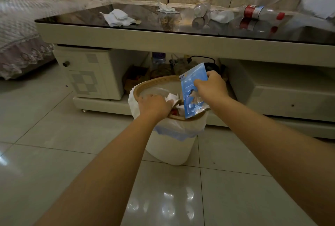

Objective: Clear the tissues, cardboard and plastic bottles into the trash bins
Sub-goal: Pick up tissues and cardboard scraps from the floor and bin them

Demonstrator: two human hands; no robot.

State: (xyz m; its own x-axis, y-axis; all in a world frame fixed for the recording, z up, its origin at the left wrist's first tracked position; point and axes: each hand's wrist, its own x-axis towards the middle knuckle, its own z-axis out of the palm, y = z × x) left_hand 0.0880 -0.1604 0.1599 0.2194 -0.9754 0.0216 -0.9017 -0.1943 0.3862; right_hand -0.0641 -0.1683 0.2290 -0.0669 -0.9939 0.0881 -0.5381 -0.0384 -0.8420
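Down at the trash bin [169,146], both hands work at its rim.
Left hand [153,105] grips a white tissue [171,98] over the opening; right hand [211,87], fingers curled, holds a blue plastic packet [193,89] with its lower end inside. More tissues [117,18] and a red-labelled bottle [259,12] lie on the glass counter [126,35] behind.

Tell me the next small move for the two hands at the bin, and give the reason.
Probably loosen the right hand's grip so the blue plastic packet drops into the white lined trash bin. The packet's lower end already sits inside the wooden rim, and the left hand is pressing a white tissue down beside it, leaving space.
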